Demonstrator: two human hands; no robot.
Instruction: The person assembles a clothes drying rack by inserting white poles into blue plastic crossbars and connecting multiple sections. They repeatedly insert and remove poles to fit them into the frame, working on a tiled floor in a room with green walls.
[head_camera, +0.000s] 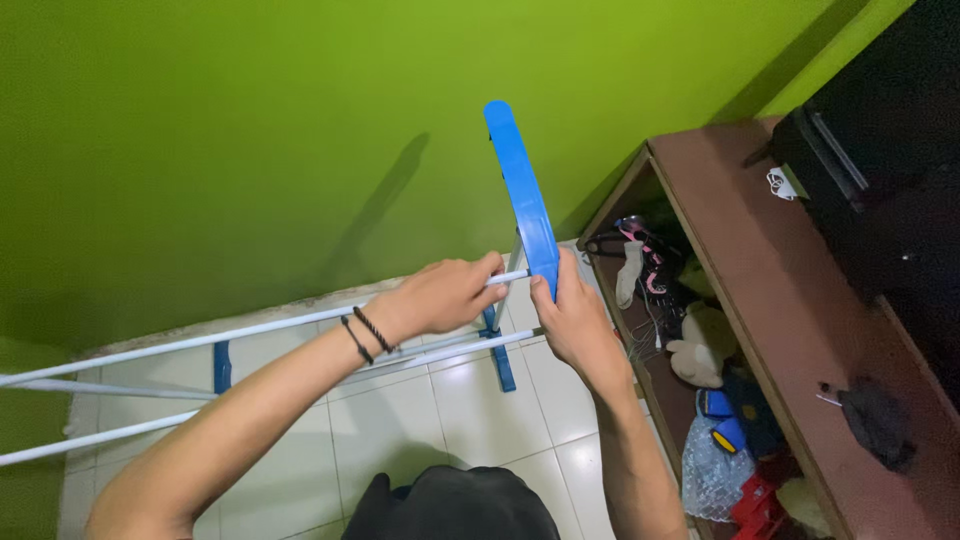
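Observation:
A blue plastic end bar (522, 180) of a clothes drying rack stands upright in the middle of the head view. White metal rods (200, 340) run from it to the left. My left hand (440, 295) is shut around the top white rod right where it meets the blue bar. My right hand (575, 320) grips the lower part of the blue bar, thumb on its front edge. Black cords circle my left wrist.
A green wall (250, 130) stands behind the rack, with white floor tiles (470, 410) below. On the right a brown wooden cabinet (800, 300) holds a soft toy (700, 345), cables and clutter on its shelf. A black appliance (880, 170) sits on top.

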